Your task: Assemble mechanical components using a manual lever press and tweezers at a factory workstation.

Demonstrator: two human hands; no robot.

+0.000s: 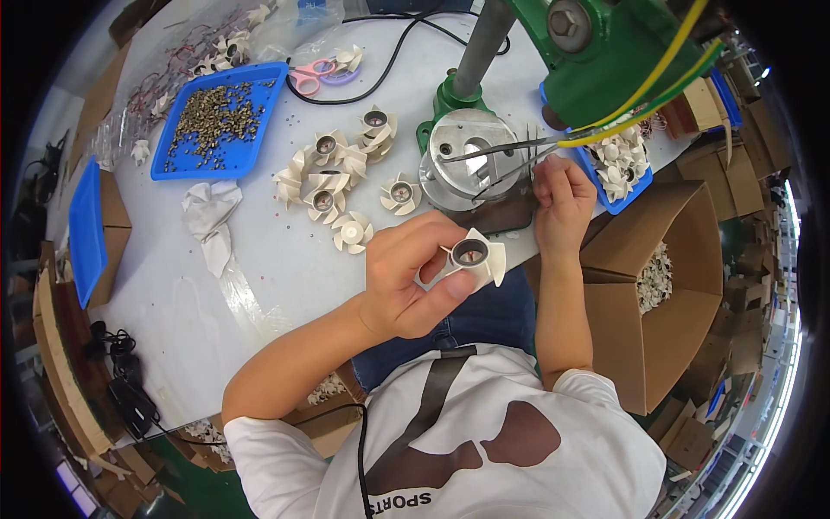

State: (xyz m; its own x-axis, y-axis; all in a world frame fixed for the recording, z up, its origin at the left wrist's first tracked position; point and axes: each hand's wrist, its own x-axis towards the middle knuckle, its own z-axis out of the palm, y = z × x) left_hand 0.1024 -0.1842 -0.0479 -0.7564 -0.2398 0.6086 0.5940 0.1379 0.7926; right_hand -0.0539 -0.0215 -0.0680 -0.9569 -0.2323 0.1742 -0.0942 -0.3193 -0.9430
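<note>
My left hand (413, 275) holds a small cream plastic fan impeller (471, 253) with a metal hub, raised above my lap near the table edge. My right hand (562, 201) grips a pair of metal tweezers (510, 154) whose tips reach over the round metal die (462, 164) of a green press (596, 52). Several more cream impellers (341, 173) lie on the white table (259, 285) to the left of the die.
A blue tray of small brass parts (220, 117) sits at the back left, with pink scissors (313, 73) and a crumpled white cloth (209, 212) nearby. A blue tray of impellers (621, 164) and an open cardboard box (666, 285) stand on the right.
</note>
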